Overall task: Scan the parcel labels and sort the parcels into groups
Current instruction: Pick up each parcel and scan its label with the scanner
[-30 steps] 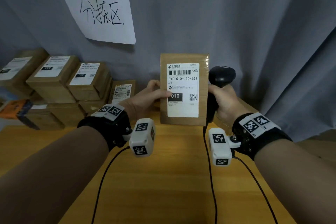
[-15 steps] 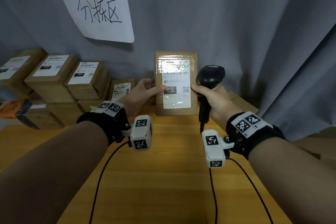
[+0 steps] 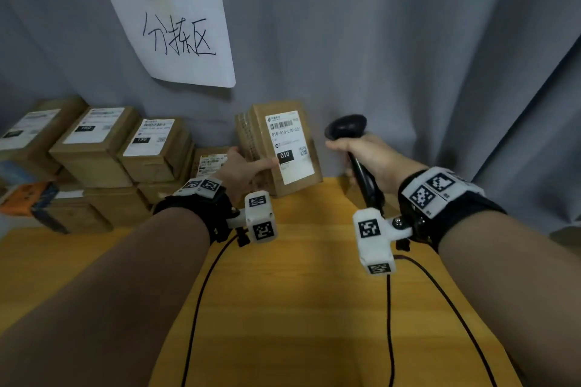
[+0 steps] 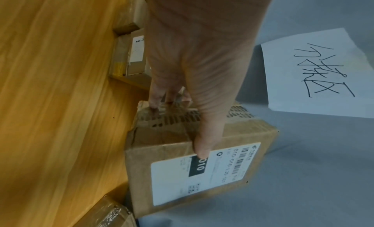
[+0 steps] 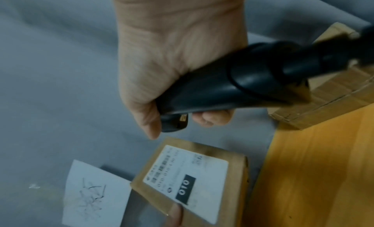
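- Left hand [image 3: 243,171] — grasps the parcel [image 3: 283,148], thumb on the label face beside the black "010" block, fingers behind on the torn end flap; the pinch keeps the printed face turned toward the person, so the group code stays readable.
- Parcel — brown carton, tilted, just beyond the left hand at the far edge of the table [image 3: 283,308], close against the grey curtain [image 3: 408,41]; whether its lower edge touches the table cannot be told.
- Label [image 4: 202,171] — white, with barcode, number line and small QR mark; uncovered apart from the thumb tip.
- Right hand [image 3: 367,155] — clenched round the handle of the black scanner [image 3: 345,126], head up, to the right of the parcel and apart from it; judged to be held aside, not aimed squarely at the barcode.
- Stacked parcels [image 3: 151,148] — well to the left of the left hand, labels up, two showing "150"; judged to be a sorted group, so a "010" carton likely belongs elsewhere.
- Handwritten paper sign [image 3: 176,38] — pinned to the curtain above the left hand.
- Another carton [image 5: 328,93] — beside the right hand, at the table edge.
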The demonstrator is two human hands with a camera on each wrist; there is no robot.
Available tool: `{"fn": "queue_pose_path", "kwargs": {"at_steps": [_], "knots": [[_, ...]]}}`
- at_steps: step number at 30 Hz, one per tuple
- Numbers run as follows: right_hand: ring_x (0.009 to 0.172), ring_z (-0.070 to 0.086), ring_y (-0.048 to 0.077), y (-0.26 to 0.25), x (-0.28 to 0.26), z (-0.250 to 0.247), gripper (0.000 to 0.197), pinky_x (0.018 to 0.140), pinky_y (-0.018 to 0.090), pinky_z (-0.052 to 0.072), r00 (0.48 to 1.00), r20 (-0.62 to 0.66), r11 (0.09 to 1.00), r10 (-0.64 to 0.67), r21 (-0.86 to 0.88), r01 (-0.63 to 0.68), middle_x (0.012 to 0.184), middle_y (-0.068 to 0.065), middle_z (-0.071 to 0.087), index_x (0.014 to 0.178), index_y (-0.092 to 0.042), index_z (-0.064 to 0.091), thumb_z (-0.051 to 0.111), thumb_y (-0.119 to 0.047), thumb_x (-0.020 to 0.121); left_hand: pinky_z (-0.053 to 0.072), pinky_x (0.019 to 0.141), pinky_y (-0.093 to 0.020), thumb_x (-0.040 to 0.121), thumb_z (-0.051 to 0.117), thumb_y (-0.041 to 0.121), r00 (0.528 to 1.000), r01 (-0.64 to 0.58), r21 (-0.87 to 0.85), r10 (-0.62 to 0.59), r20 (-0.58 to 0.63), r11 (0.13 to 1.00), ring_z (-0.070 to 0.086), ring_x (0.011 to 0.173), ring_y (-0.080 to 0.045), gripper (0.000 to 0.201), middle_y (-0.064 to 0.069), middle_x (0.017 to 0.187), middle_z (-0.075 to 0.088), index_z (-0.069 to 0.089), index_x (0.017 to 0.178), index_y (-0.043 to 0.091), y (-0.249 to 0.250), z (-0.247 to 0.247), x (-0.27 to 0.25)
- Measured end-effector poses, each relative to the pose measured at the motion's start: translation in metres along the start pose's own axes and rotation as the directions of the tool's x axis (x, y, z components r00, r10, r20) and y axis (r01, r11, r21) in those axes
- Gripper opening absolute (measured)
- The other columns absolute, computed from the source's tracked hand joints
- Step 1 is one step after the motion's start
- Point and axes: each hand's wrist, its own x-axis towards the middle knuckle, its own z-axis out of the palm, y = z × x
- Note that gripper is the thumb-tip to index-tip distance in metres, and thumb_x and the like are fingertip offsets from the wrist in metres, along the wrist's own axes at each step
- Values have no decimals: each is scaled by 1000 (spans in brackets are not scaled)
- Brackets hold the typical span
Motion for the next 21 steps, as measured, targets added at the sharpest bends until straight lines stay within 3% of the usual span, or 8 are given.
{"fn": "queue_pose_path", "kwargs": {"at_steps": [3, 5, 8, 13, 16, 19, 21], "knots": [[53, 54, 15, -17, -5, 0, 30, 50, 26, 48, 996, 5, 995, -89, 51, 89, 66, 1, 56, 94, -10, 59, 75, -33, 83, 55, 55, -21, 85, 72, 15, 996, -5, 34, 2, 87, 999, 69, 90, -17, 44, -10, 116, 69, 56, 124, 3, -1, 3, 2], [53, 56, 12, -24, -11, 2, 25, 50, 22, 50, 991, -1, 989, -132, 69, 132, 70, 2, 60, 96, -8, 62, 75, -25, 83, 57, 60, -24, 84, 73, 15, 994, 6, 25, -9, 105, 1000, 70, 93, -20, 45, -9, 114, 70, 56, 124, 3, -2, 5, 1], [53, 53, 12, -26, -17, 4, 10, 51, 22, 47, 987, -64, 986, -144, 70, 148, 65, 2, 57, 85, -8, 62, 70, -14, 86, 58, 63, -26, 82, 75, 17, 993, 0, 31, -4, 117, 1000, 71, 94, -18, 47, -5, 109, 71, 56, 123, 6, -3, 7, 0], [44, 52, 12, -9, -23, 4, 16, 45, 22, 47, 982, -75, 985, -171, -32, 169, 59, 4, 57, 77, -6, 62, 68, -16, 88, 56, 75, -27, 86, 70, 12, 993, -39, -18, 41, 114, 999, 68, 93, -10, 26, 5, 100, 72, 60, 110, 15, -5, 11, -7], [41, 51, 11, 6, -25, 7, 20, 44, 20, 47, 984, -88, 988, -156, -27, 154, 57, 5, 57, 76, -3, 63, 69, -18, 87, 54, 69, -23, 87, 69, 13, 992, -52, -53, 58, 114, 997, 68, 89, -7, 19, 9, 95, 72, 60, 102, 20, -6, 11, -11], [44, 53, 14, 15, -27, 12, 21, 47, 24, 49, 980, -116, 987, -161, -34, 159, 57, 5, 58, 78, -2, 65, 69, -20, 87, 54, 72, -26, 86, 71, 14, 992, -48, -58, 54, 112, 997, 67, 98, -13, 27, 4, 105, 71, 59, 110, 17, -11, 11, -11], [44, 54, 14, 17, -27, 15, 17, 46, 23, 50, 982, -119, 988, -147, -64, 141, 58, 6, 58, 78, -4, 64, 68, -18, 87, 55, 66, -24, 85, 71, 15, 994, -37, -63, 43, 100, 997, 68, 95, -11, 32, 3, 105, 70, 58, 114, 14, -14, 12, -12]]}}
